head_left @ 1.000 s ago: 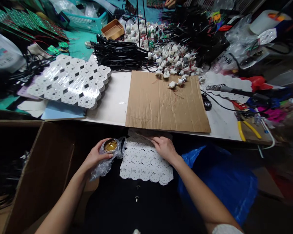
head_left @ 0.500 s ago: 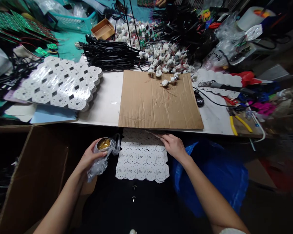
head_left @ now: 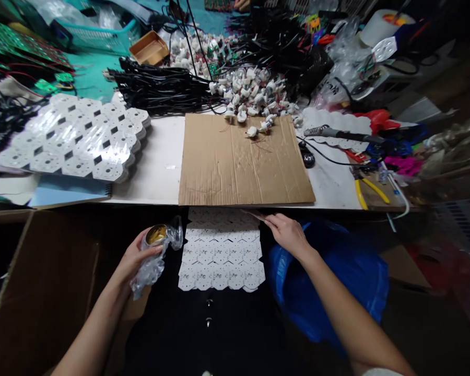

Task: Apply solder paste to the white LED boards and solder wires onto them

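My left hand (head_left: pixel 135 257) is closed around a small round tin (head_left: pixel 155 235) with yellowish contents, partly wrapped in a crumpled clear plastic bag (head_left: pixel 149 269). White perforated panels (head_left: pixel 221 256) with printed marks lie on my lap, their far end under the table edge. At their far right corner, my right hand (head_left: pixel 290 235) pinches a thin, flat stick-like tool (head_left: pixel 254 213). The tool points left over the panels, and its far tip is hard to make out beneath the table edge.
On the table are a cardboard sheet (head_left: pixel 243 167), small white parts (head_left: pixel 254 89), black cables (head_left: pixel 160 89) and stacked white panels (head_left: pixel 74 138). Yellow-handled pliers (head_left: pixel 370 190) and a soldering iron (head_left: pixel 344 134) lie right. A blue bag (head_left: pixel 337 282) hangs below; a cardboard box (head_left: pixel 43 282) stands left.
The whole view has shifted, so the table things appear further left. My right hand has moved slightly right relative to the panels with the tool. My left hand still grips the tin.
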`<action>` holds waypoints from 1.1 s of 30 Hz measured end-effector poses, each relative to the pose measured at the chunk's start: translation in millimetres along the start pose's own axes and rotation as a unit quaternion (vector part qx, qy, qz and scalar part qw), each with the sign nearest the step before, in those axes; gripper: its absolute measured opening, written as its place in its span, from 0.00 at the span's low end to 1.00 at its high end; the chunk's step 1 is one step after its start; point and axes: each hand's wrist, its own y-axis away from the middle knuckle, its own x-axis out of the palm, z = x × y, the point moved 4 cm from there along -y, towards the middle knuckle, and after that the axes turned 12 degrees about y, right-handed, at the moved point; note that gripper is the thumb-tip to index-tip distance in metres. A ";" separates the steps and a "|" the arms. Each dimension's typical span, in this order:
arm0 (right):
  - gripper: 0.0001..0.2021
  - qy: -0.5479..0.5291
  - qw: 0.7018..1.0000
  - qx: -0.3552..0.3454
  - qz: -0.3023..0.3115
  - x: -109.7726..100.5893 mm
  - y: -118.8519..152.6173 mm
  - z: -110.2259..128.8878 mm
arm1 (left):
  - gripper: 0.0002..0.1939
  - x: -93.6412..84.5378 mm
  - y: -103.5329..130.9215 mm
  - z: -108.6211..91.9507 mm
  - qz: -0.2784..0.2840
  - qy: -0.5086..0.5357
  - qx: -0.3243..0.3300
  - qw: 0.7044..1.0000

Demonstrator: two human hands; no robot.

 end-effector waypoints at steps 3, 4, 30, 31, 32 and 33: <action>0.15 -0.036 0.999 -0.033 0.013 -4.5 5.8 -1.4 | 0.39 1.1 0.4 -0.1 0.002 -0.001 -0.003 1.000; 0.15 -0.050 0.998 -0.043 0.012 -7.5 8.3 -2.4 | 0.39 1.2 0.5 -0.2 0.003 0.001 -0.003 1.000; 0.13 -0.118 0.973 -0.169 0.100 -10.0 7.1 35.0 | 0.39 6.5 4.5 -0.5 0.004 0.032 -0.002 0.999; 0.13 -0.124 0.972 -0.173 0.102 -10.4 5.2 37.0 | 0.39 5.7 4.1 -0.1 0.004 0.031 0.000 1.000; 0.13 -0.129 0.972 -0.171 0.097 -10.7 2.9 39.5 | 0.38 5.1 3.5 0.8 0.004 0.030 0.001 1.000; 0.13 -0.133 0.973 -0.165 0.087 -10.6 0.4 42.6 | 0.38 4.6 2.8 1.9 0.006 0.031 0.001 0.999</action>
